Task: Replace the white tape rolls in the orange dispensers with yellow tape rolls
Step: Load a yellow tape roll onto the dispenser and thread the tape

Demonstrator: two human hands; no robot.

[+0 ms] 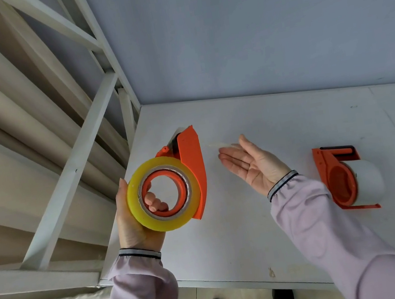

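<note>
While we stood at the white table [291, 212], our left hand [135, 223] gripped an orange dispenser [191, 165] already carrying a yellow tape roll [162, 193], fingers curled through the hub from behind and showing inside the ring. That dispenser was lifted over the table's left edge, its serrated blade pointing away from the grip. Just to the right of it our right hand [253, 163] hovered palm up, fingers straight, holding nothing. Well right of that loose hand lay a second orange dispenser [335, 176] on the table, a white tape roll [366, 179] mounted in it.
</note>
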